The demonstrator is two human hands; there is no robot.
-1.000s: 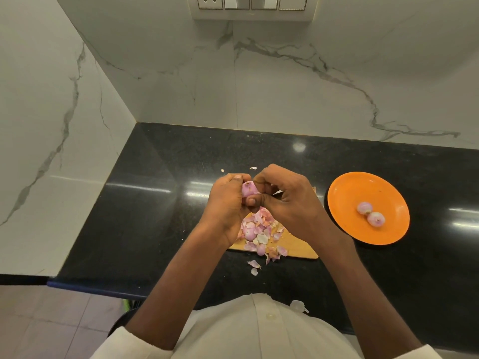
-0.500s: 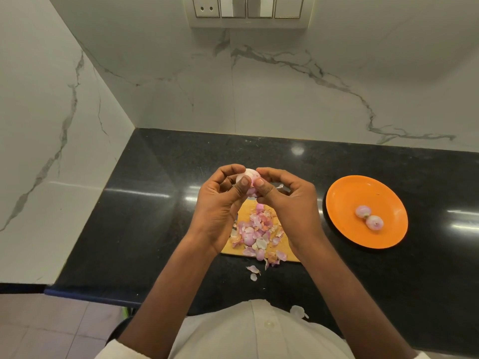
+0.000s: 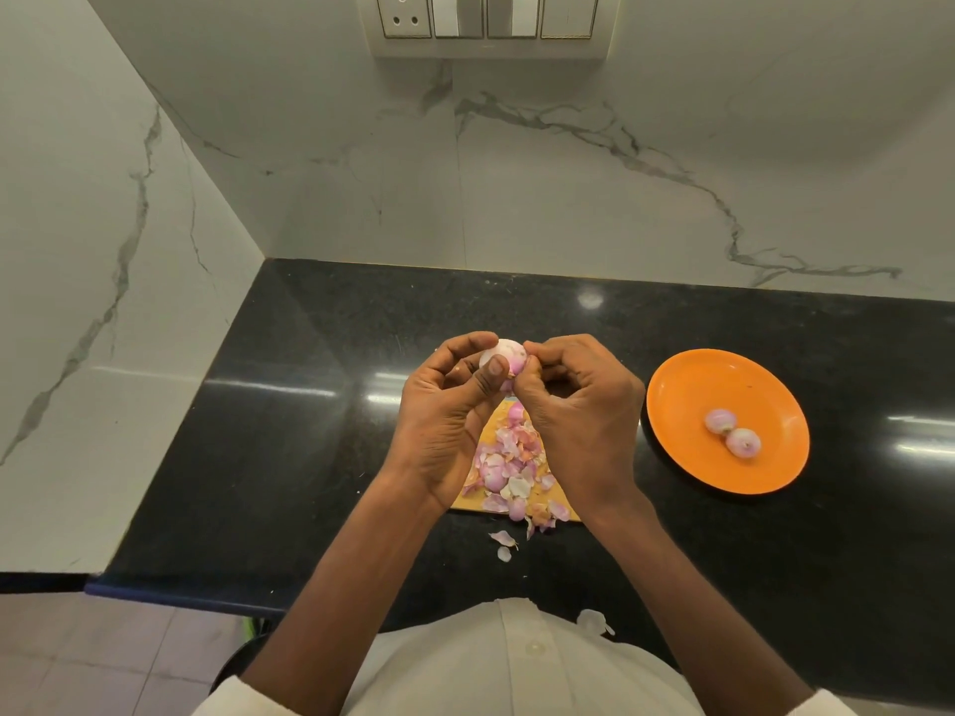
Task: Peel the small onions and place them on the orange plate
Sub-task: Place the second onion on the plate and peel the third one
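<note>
Peeling over the board so skins drop on it | my left hand (image 3: 444, 421) cradles the small onion (image 3: 504, 354), thumb and fingers curled round it | my right hand (image 3: 579, 405) pinches loose skin at its side | peel pile (image 3: 509, 465) below on the cutting board (image 3: 467, 501) | two peeled onions (image 3: 731, 434) wait on the orange plate (image 3: 677, 400), within reach at right.

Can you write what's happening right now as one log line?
step: peeling | left hand: holds small onion | right hand: pinches its skin | orange plate: two peeled onions
</note>
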